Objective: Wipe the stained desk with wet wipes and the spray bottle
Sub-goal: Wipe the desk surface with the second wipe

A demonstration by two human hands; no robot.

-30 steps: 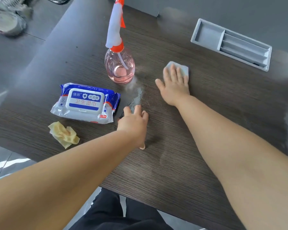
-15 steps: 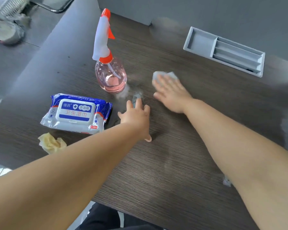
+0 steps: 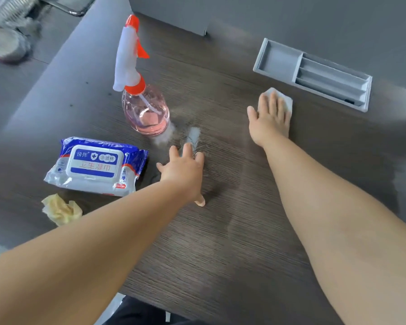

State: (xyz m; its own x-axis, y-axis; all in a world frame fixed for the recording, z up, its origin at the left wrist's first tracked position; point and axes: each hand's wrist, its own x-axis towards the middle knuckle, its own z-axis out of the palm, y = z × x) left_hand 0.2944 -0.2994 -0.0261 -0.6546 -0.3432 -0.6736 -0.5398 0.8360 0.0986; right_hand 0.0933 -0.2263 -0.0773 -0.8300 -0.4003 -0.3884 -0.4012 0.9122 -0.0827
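The right hand (image 3: 271,123) lies flat on the dark wood-grain desk (image 3: 220,254) in the upper right of the frame. Its fingers (image 3: 273,102) are straight and close together, pressing down on a white wet wipe (image 3: 287,102) whose far corner shows beyond the fingertips. It grips nothing. Just beyond the wipe is a grey compartment tray (image 3: 314,73) set into the desk.

The left hand (image 3: 185,170) rests palm down near the centre of the frame, fingers loosely spread and holding nothing. Its fingertips are right at a pale whitish smear (image 3: 193,134) on the desk surface.

The spray bottle (image 3: 145,111) stands upright at upper centre-left, just beside that smear. It has a clear body with pink liquid in it and a white head with orange parts. Left of the left hand lies the blue-and-white wet wipes pack (image 3: 96,166), its lid closed. Below the pack, near the desk's edge, sits a crumpled yellowish used wipe (image 3: 61,208).
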